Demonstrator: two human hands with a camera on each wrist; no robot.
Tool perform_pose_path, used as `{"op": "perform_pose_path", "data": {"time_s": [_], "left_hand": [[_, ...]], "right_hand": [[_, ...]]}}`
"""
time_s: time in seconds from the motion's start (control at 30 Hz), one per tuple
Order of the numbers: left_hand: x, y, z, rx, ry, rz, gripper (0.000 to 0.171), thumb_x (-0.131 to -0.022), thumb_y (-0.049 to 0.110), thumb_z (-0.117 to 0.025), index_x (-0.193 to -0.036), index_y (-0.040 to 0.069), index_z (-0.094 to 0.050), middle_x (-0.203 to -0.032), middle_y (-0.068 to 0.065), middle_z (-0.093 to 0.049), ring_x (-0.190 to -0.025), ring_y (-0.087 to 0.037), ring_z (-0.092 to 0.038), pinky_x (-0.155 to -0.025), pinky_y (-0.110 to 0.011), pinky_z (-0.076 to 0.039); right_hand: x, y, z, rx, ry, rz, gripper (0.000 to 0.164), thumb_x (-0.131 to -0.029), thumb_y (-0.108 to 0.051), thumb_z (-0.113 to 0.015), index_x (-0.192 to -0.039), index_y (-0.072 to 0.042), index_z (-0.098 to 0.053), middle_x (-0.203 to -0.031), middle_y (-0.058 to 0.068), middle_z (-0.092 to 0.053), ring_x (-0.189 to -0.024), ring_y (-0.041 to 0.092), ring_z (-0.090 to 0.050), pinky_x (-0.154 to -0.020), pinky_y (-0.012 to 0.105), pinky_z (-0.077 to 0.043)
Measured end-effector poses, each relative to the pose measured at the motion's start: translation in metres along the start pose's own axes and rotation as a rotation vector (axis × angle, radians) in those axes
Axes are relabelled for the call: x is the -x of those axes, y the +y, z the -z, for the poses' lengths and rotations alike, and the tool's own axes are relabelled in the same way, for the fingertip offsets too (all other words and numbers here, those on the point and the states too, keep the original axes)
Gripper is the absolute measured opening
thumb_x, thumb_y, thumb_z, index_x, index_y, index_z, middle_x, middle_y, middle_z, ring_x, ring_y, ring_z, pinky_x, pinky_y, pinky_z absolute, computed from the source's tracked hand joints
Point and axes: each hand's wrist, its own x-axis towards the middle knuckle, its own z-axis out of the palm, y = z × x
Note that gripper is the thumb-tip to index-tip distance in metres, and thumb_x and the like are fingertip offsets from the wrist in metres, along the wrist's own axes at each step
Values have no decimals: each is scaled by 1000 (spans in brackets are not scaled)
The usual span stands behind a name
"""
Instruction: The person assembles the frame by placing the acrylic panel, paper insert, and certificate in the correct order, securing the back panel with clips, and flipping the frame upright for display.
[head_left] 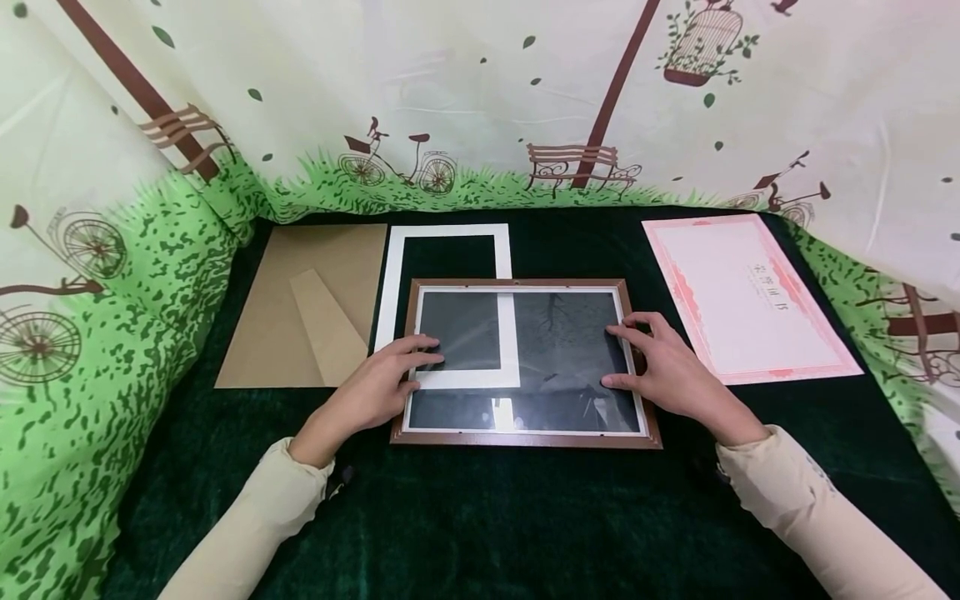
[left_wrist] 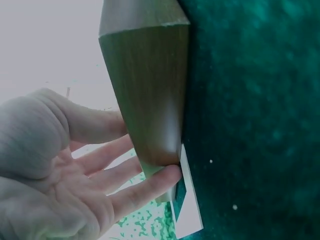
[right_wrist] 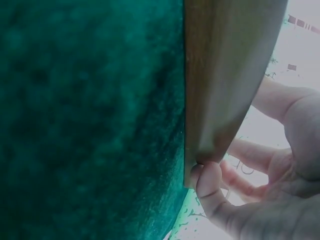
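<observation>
A brown picture frame (head_left: 525, 438) with a white inner edge lies on the dark green cloth, and through its glossy clear pane (head_left: 573, 350) I see part of a white mat (head_left: 450, 230) beneath. My left hand (head_left: 375, 379) reaches over the left side, fingertips on the pane near its edge. In the left wrist view one finger touches the frame's outer side (left_wrist: 150, 95). From the right, my right hand (head_left: 667, 367) rests thumb and fingertips on the pane's edge. The right wrist view shows a bent finger against the frame's wooden side (right_wrist: 215, 75).
Left of the mat lies a brown backing board (head_left: 277, 267) with a stand flap (head_left: 326, 325). A pink-bordered white sheet (head_left: 735, 308) with printed characters is at the right. Behind the green cloth (head_left: 525, 525) hangs a patterned curtain (head_left: 480, 108), which also runs along both sides.
</observation>
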Motion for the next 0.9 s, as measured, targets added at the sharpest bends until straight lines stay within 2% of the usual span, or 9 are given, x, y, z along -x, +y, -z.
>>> {"op": "perform_pose_path", "data": {"time_s": [0.2, 0.27, 0.33, 0.47, 0.57, 0.63, 0.73, 0.9], "left_hand": [[2, 5, 0, -22, 17, 5, 40, -90, -8, -60, -127, 6, -68, -144, -9, -55, -134, -29, -52, -106, -45, -48], [2, 5, 0, -28, 12, 1, 40, -89, -9, -59, -126, 5, -68, -143, -9, -56, -135, -29, -51, -106, -45, -48], [2, 5, 0, -26, 2, -1, 39, -89, -7, -62, -126, 4, -68, -141, -9, -57, -137, -30, -50, -107, -46, -47], [1, 4, 2, -13, -45, 1, 44, -86, 9, -77, -128, 4, -67, -142, -9, -57, -140, -31, -46, -110, -48, -44], [0, 5, 5, -10, -75, 11, 54, -80, 19, -84, -129, 5, -66, -144, -9, -55, -141, -31, -45, -110, -48, -44], [-1, 5, 6, -18, -81, 13, 56, -79, 20, -85, -129, 5, -67, -144, -9, -56, -140, -31, -46, -109, -48, -45], [-1, 5, 7, -21, -98, 12, 60, -75, 20, -87, -129, 5, -66, -144, -9, -55, -140, -32, -46, -109, -48, -45], [0, 3, 8, -4, -119, 3, 68, -70, 21, -91, -130, 5, -66, -144, -10, -55, -140, -33, -45, -108, -50, -45]], "right_hand": [[0, -3, 3, 6, -19, -1, 80, -81, -41, -82, -144, -2, -51, -147, 24, -32, -125, 41, -43, -104, 62, -40], [0, -3, 4, 25, -19, 16, 76, -83, -40, -80, -143, -1, -52, -146, 24, -34, -124, 41, -44, -102, 61, -41], [-2, -4, 7, 50, -14, 39, 70, -86, -40, -77, -140, -2, -55, -143, 24, -38, -122, 40, -44, -99, 59, -41], [-12, -7, 18, 79, 4, 105, 55, -93, -36, -69, -136, -4, -60, -138, 24, -47, -117, 39, -43, -94, 55, -40], [-31, -13, 28, 21, -14, 131, 50, -97, -33, -65, -137, -5, -59, -138, 25, -50, -119, 40, -45, -96, 56, -39], [-48, -18, 32, -49, -49, 129, 48, -99, -34, -62, -138, -6, -58, -138, 24, -52, -120, 39, -49, -98, 56, -41], [-76, -26, 33, -164, -128, 93, 46, -101, -35, -58, -140, -9, -57, -137, 18, -57, -121, 34, -55, -98, 53, -46], [-116, -47, 27, -250, -238, 19, 46, -103, -35, -54, -141, -11, -55, -136, 13, -61, -119, 29, -58, -99, 48, -48]]}}
